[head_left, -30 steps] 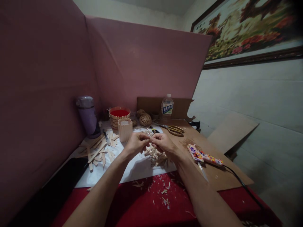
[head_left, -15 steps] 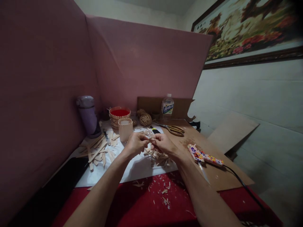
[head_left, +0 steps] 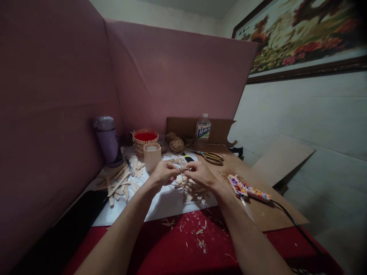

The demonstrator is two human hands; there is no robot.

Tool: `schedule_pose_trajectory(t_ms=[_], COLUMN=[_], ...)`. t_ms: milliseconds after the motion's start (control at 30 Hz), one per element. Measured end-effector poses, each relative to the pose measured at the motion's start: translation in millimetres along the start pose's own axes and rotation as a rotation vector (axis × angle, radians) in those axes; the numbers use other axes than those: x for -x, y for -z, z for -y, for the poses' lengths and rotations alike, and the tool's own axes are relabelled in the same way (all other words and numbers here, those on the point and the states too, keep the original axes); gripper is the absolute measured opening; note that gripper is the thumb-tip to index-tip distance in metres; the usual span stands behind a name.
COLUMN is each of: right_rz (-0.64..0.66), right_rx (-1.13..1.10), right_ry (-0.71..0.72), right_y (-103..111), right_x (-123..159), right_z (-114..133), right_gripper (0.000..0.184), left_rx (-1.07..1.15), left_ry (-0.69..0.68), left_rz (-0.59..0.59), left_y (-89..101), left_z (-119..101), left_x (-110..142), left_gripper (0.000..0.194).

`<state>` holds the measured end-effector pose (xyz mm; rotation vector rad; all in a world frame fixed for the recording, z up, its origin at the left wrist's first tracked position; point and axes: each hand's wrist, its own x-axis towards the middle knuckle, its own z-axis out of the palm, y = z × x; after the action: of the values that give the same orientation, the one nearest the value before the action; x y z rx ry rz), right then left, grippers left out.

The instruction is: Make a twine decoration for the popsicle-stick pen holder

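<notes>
My left hand [head_left: 164,174] and my right hand [head_left: 198,174] meet fingertip to fingertip above the white sheet. Both are closed in a pinch on a thin brown strand of twine [head_left: 182,170], mostly hidden by the fingers. Under and beyond them lies a pile of wood slivers and loose strands [head_left: 193,190]. Just left of my left hand stands a small container of upright craft sticks [head_left: 152,158]. Behind it is a larger stick-covered pot [head_left: 139,148] with a red inside. A ball of twine [head_left: 176,144] sits farther back.
Craft sticks [head_left: 116,183] and a knife [head_left: 129,166] lie left, near a purple bottle [head_left: 108,143]. Scissors [head_left: 212,157], a clear labelled bottle [head_left: 203,130] and a corded, flower-patterned glue gun [head_left: 248,190] are right. Shavings litter the red cloth [head_left: 172,248].
My fingers have shifted slightly, and the two hands are a little farther apart, with more of the strand showing between them. Other things have stayed in place.
</notes>
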<state>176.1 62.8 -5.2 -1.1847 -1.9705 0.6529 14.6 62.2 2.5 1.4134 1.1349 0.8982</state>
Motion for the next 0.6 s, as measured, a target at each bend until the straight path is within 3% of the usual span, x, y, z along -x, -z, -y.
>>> schedule_pose_trajectory(t_ms=[133, 300, 600], right_rz=[-0.042, -0.006, 0.111], right_rx=[0.084, 0.097, -0.194], right_ry=[0.027, -0.01, -0.117], right_y=[-0.1, 1.5, 5.4], right_x=[1.5, 1.6, 1.1], right_z=[-0.7, 4.0, 11.4], right_gripper=[0.014, 0.018, 0.019], left_rx=[-0.017, -0.025, 0.021], left_ry=[-0.005, -0.003, -0.033], left_rz=[0.008, 0.015, 0.063], left_y=[0.2, -0.5, 1.1], left_z=[1.0, -0.1, -3.3], left_x=[-1.4, -0.3, 2.6], left_gripper=[0.015, 0.02, 0.02])
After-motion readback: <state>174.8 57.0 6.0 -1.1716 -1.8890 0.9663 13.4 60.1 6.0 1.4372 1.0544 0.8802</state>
